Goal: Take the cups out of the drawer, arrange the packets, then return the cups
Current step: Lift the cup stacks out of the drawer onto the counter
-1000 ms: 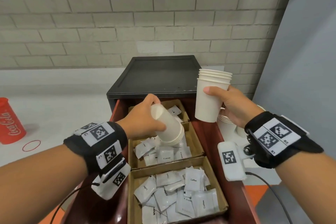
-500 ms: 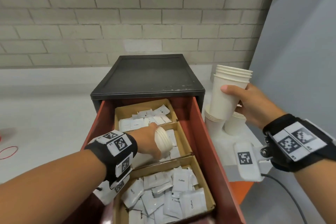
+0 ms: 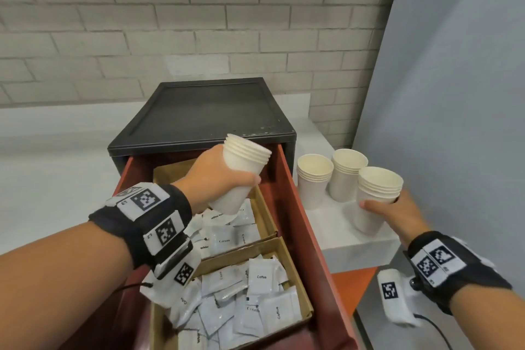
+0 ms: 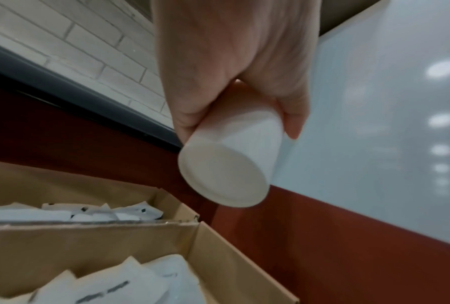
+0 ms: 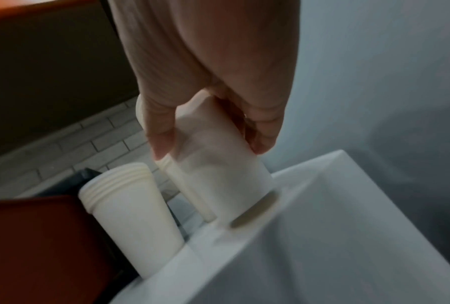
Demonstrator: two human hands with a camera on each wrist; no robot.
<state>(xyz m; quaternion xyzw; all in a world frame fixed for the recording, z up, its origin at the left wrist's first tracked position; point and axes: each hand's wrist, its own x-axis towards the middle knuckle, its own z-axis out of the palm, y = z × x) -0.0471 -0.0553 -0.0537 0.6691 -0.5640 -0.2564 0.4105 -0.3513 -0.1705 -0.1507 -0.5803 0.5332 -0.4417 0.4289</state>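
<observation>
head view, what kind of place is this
Probably an office or break-room coffee station: an open drawer of coffee and creamer packets, stacks of paper cups beside it, against a brick wall.

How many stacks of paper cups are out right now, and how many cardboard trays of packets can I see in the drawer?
Stacks of paper cups: 4, namely the stack in the left hand at, the stack in the right hand at, and two standing on the white block at and.
Cardboard trays: 3 ().
Total: 7
</observation>
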